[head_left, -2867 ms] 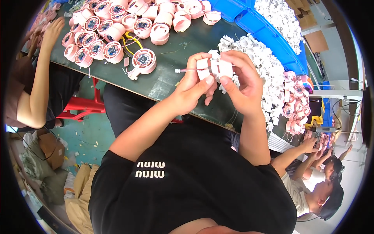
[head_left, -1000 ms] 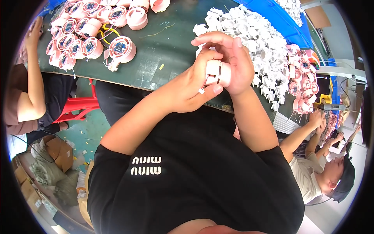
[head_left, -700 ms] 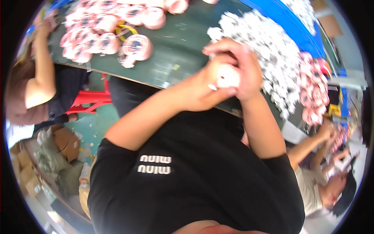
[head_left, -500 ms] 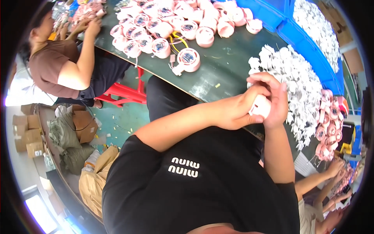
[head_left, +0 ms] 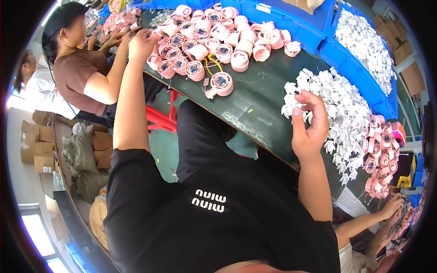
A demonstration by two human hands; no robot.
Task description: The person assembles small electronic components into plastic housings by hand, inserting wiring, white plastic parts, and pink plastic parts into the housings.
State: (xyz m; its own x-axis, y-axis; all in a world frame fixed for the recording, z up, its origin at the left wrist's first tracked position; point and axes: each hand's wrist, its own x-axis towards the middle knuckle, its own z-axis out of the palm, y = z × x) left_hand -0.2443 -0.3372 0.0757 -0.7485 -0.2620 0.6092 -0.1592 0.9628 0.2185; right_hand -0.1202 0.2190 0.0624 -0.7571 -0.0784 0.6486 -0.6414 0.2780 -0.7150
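My left hand (head_left: pixel 142 44) is stretched out to the left end of a heap of pink round housings (head_left: pixel 199 51). Its fingers are closed around a pink round housing (head_left: pixel 148 35), partly hidden by them. My right hand (head_left: pixel 312 129) hovers by the near side of a pile of small white plastic parts (head_left: pixel 348 107). Its thumb and curved fingers are apart, and I see nothing held between them. One pink housing with a short handle-like stem (head_left: pixel 221 83) lies at the near edge of the heap, beside a yellow loop (head_left: pixel 210 63).
Blue bins (head_left: pixel 359 68) line the far side of the dark green table (head_left: pixel 268 120), one full of white parts. More pink housings (head_left: pixel 382 154) lie at the right. A co-worker (head_left: pixel 84 75) sits close on the left by a red stool (head_left: pixel 161 119); other arms (head_left: pixel 364 227) work at lower right.
My hands were together around a small pale part in front of me. They have parted: the left has swung far left to the pink heap, the right has opened beside the white pile.
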